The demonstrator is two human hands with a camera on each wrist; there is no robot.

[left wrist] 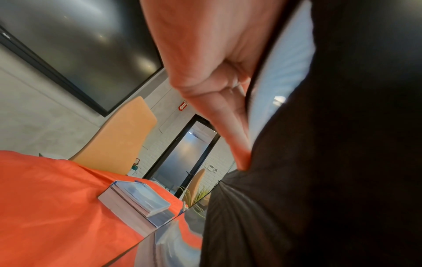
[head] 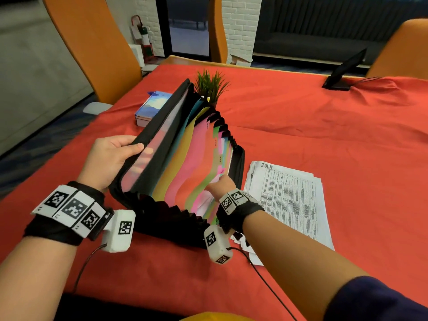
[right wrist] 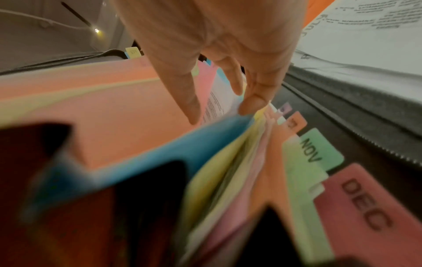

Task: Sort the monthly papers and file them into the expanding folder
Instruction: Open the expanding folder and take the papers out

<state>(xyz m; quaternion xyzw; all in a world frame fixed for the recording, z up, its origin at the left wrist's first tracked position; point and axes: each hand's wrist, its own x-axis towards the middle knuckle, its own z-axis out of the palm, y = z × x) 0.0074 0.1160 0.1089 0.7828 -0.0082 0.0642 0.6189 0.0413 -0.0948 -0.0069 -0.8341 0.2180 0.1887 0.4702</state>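
The black expanding folder (head: pixel 148 147) stands fanned open on the red tablecloth, its coloured dividers carrying month tabs such as MAY (head: pixel 220 158), NOV (right wrist: pixel 319 150) and DEC (right wrist: pixel 365 204). My left hand (head: pixel 111 156) grips the folder's left cover (left wrist: pixel 319 162), thumb on the inner side. My right hand (head: pixel 220 183) reaches down among the dividers near the right cover. In the right wrist view its thumb (right wrist: pixel 194 110) lies on a pink divider and its fingers (right wrist: pixel 253 104) hold back the later ones. A printed white sheet (right wrist: pixel 217 101) sits in the gap. A stack of papers headed JULY (head: pixel 289 200) lies right of the folder.
Two stacked books (head: pixel 152 107) lie left of the folder, and a small green plant (head: pixel 210 85) stands behind it. A dark tablet on a stand (head: pixel 345 70) is at the far right. Orange chairs (head: pixel 92 47) flank the table. Red cloth (head: pixel 324 126) stretches to the right.
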